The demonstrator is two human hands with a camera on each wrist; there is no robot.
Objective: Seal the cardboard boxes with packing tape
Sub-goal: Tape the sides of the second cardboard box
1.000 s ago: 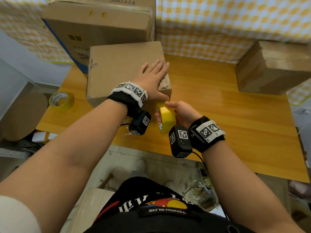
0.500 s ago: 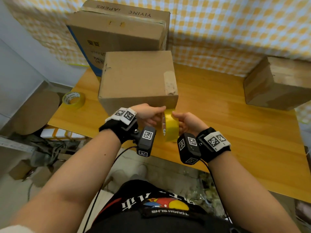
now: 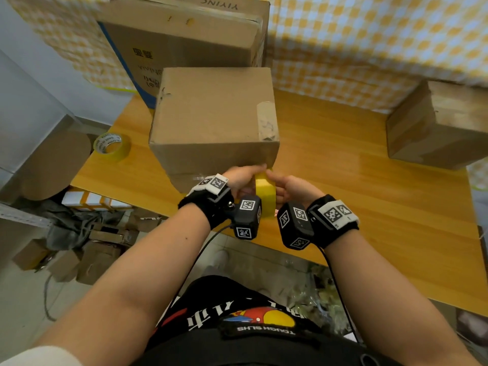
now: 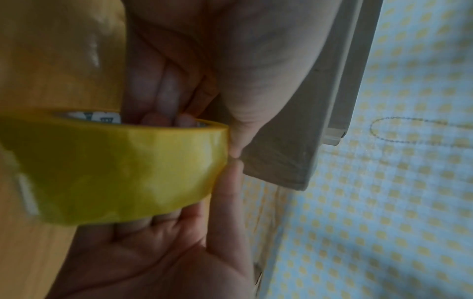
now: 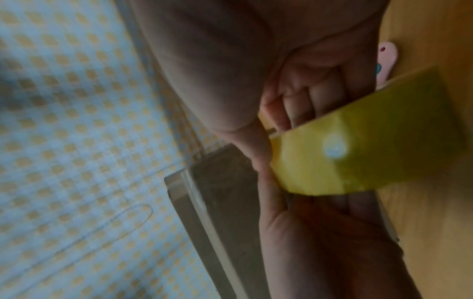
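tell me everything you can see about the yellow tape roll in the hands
The yellow tape roll is glossy packing tape wound on a core with printed lettering inside. It stands on edge in the air at the near bottom corner of the cardboard box, above the wooden table. The left hand and right hand grip it from either side, fingers hooked into the core, thumbs meeting at its box-side edge. No loose tape end is visible.

Each forearm is bare and carries a black wristband (image 3: 203, 207) with a white fiducial-marker patch (image 3: 214, 183). A black camera module (image 3: 247, 220) bearing square markers hangs beneath each wrist, with a black cable (image 3: 200, 249) attached. The black shirt (image 3: 253, 326) shows a printed graphic, apparently reading "TOUGH SLHS".
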